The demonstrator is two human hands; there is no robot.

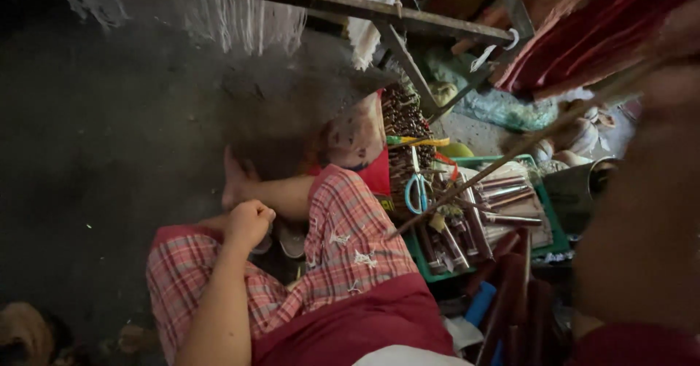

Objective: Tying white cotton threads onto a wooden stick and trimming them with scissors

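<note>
Handling: the stick (510,154) is long and thin, so it probably needs a steady hold with its low tip kept clear of the scissors (417,191).
Stick: brown and straight, slanting over the green tray (558,235).
Right hand (674,52): above the tray, blurred; grip cannot be told.
Left hand (248,222): left of the tray, fingers curled into an empty fist.

Red-checked cloth (343,242), green tray (558,238), blue-handled scissors (417,191)

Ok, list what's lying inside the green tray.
In the green tray lie scissors with blue handles and dark spindle-like sticks, some wound with thread. A long thin stick crosses above it. The tray's floor is covered by these things.
</note>
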